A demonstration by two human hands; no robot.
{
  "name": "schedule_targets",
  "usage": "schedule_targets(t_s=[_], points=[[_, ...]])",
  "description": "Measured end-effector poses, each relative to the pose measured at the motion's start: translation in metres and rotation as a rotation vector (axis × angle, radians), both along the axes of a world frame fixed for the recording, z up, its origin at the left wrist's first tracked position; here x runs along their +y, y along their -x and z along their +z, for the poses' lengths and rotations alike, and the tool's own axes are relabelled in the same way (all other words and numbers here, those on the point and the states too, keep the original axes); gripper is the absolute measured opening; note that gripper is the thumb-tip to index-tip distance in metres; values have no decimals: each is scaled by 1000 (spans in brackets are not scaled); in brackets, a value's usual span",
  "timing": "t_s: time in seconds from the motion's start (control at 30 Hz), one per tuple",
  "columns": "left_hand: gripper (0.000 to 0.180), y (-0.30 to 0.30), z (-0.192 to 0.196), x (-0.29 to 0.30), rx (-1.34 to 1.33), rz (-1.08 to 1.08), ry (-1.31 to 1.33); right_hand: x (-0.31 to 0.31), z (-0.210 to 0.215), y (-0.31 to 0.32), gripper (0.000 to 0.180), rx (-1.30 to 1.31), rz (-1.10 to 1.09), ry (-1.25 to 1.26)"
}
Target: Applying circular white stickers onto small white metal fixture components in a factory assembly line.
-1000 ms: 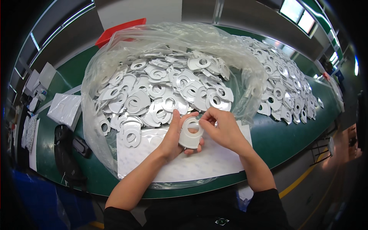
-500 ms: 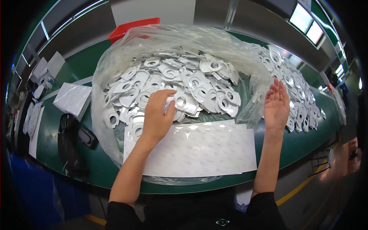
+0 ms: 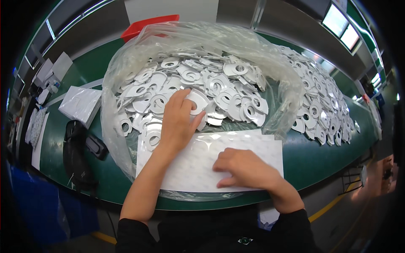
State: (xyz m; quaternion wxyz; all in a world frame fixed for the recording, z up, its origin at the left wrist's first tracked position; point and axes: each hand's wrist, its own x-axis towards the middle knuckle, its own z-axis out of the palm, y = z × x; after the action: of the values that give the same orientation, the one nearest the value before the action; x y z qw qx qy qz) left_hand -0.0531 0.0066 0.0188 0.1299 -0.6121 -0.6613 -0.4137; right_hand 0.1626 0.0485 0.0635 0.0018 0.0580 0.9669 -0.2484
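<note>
My left hand (image 3: 179,120) is at the near edge of a heap of flat silvery-white plastic parts (image 3: 147,80), each with a round hole. Between its fingers and thumb sits one such part (image 3: 199,99), tilted up from the heap. My right hand (image 3: 244,168) hovers over or touches a white sheet (image 3: 190,164) with faint round outlines, which lies in front of the heap. Its fingers are bent, the thumb stands apart from them, and nothing shows between them.
A clear plastic bag (image 3: 114,71) spreads around and under the heap. More of the same parts (image 3: 316,109) are piled at the right on the green table (image 3: 270,198). At the left lie a wrapped white packet (image 3: 81,103) and a black pouch (image 3: 76,156). Behind stands a red bin (image 3: 147,25).
My right hand has moved from the pile at the right, palm up, to over the white sheet. My left hand has shifted slightly right and now has a part between fingers and thumb.
</note>
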Motion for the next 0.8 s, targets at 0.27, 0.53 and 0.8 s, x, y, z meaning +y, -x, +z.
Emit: schedule_targets(t_s=[0.27,0.53,0.8], points=[[23,-22,21,-11,-1599,-445,267,-8,5,5,25,-154,-70,7],[53,-48,-8,-8,-2212,-1052,339,-4,-4,6,22,-179,-74,190],[57,-52,-11,-2,-2098,-808,368,-7,-7,1,16,-26,21,95]])
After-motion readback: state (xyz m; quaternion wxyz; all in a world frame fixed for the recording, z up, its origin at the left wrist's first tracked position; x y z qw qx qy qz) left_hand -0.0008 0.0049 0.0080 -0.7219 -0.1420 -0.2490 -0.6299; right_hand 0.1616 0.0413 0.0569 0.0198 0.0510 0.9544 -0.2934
